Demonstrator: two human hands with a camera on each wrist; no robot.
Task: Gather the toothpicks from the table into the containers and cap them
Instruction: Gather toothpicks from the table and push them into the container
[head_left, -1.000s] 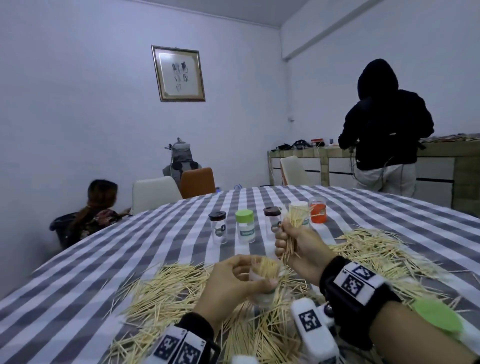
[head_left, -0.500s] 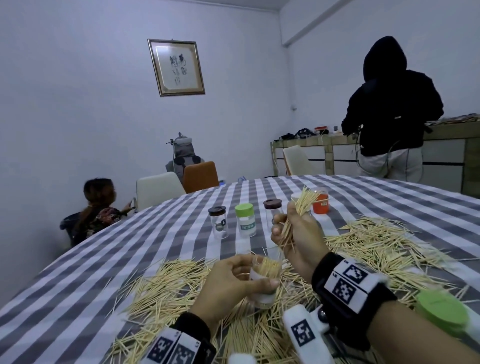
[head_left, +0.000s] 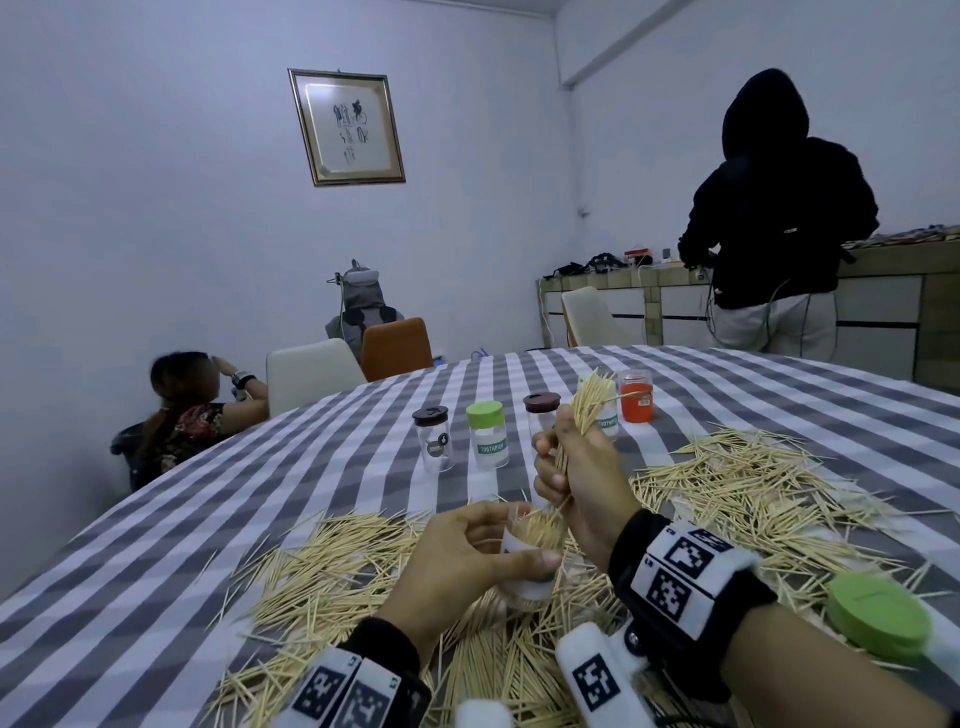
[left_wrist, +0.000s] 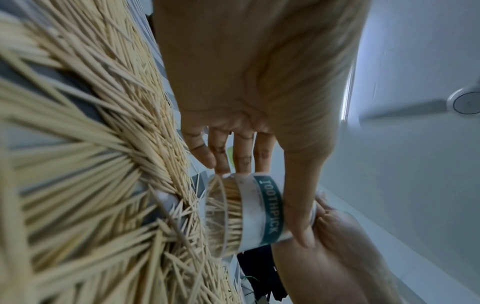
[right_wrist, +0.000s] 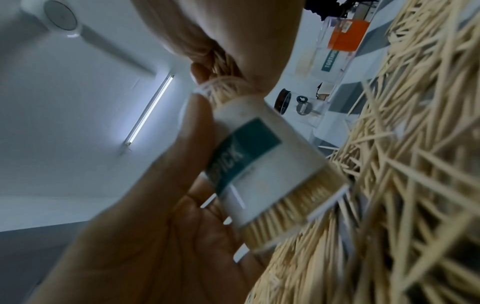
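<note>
Low in the centre of the head view, left hand (head_left: 457, 558) wrapped around an open container (head_left: 532, 558) to steady it, right hand (head_left: 576, 480) just above, fingers curled around a toothpick bundle (head_left: 589, 410) steered into its mouth, loose toothpicks (head_left: 748, 488) littering the striped surface (head_left: 260, 499). From the left wrist, seen only here: clear base, sticks already packed inside. From the right wrist, bundle tips entering the rim.

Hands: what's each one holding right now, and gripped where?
Left hand grips the open toothpick container round its labelled side wall. Right hand grips a bundle of toothpicks near its lower end, tips at the container's mouth.
</note>
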